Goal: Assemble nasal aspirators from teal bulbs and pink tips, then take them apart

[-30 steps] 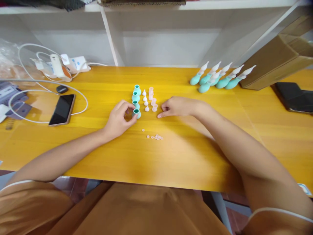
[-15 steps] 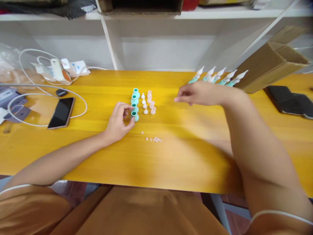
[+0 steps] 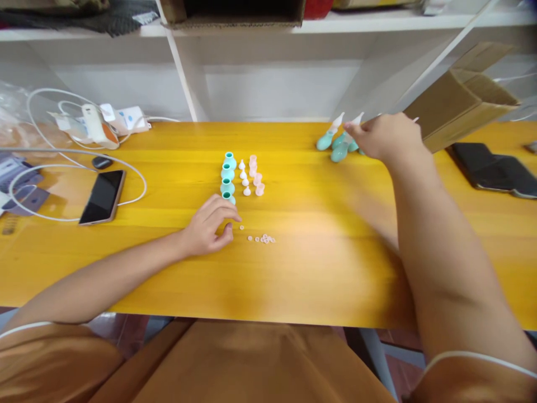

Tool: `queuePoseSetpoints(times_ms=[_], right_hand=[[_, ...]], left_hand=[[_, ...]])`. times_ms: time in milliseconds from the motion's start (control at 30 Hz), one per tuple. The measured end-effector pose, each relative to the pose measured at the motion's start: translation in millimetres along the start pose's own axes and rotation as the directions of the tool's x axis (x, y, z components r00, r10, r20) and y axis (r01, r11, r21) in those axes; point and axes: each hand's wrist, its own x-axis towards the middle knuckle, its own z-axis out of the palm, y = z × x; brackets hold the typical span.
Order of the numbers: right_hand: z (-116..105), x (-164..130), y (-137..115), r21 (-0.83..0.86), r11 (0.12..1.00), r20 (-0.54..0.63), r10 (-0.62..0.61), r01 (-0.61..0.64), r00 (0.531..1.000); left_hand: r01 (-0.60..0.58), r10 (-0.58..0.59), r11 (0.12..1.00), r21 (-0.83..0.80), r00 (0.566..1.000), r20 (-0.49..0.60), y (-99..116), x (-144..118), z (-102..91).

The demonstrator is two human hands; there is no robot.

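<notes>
My right hand (image 3: 388, 137) reaches over several teal bulb syringes (image 3: 324, 141) with pointed whitish tips, at the back right. Its thumb lies over the tip of the front bulb syringe (image 3: 339, 153) and the fingers curl down, partly hidden; it looks closed on that tip. My left hand (image 3: 212, 226) rests on the table holding nothing, thumb and fingers apart, just below a column of teal bulbs (image 3: 227, 172) with open mouths. Beside them stand small white pointed tips (image 3: 244, 182) and pale pink cup-shaped pieces (image 3: 257, 179). Small pale rings (image 3: 265, 239) lie right of my left fingers.
A phone (image 3: 103, 197) and white cables with chargers (image 3: 98, 124) lie to the left. An open cardboard box (image 3: 457, 106) leans at the back right, with a black flat case (image 3: 490, 168) beside it. White shelving (image 3: 277, 84) borders the table's back.
My right hand has moved right and back onto the bulb syringes. My left hand has come off the bulb column and shifted slightly toward me. The view has shifted a little.
</notes>
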Motion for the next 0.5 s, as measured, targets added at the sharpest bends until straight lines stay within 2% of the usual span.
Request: queuePoseSetpoints(times_ms=[167,333,433,500], right_hand=[[7.5,0.1,-5.2,-0.045,0.998,-0.044,0.051,-0.053,0.998],[12.6,0.9,-5.2,-0.092,0.996,-0.005,0.017,-0.018,1.0],[0.7,-3.0,-4.0,-0.111,0.994,0.011,0.013,-0.012,1.0],[-14.8,-10.8,-5.2,-0.095,0.989,0.007,-0.113,0.113,0.994]], left_hand=[[0.004,-0.004,1.0,-0.01,1.0,0.024,-0.2,1.3,0.8],[-0.011,0.011,1.0,-0.01,0.999,0.035,-0.2,2.3,1.4],[-0.012,0.013,1.0,-0.019,1.0,0.028,-0.3,2.8,1.4],[-0.01,0.011,0.999,-0.035,1.0,0.027,-0.7,2.2,1.5]])
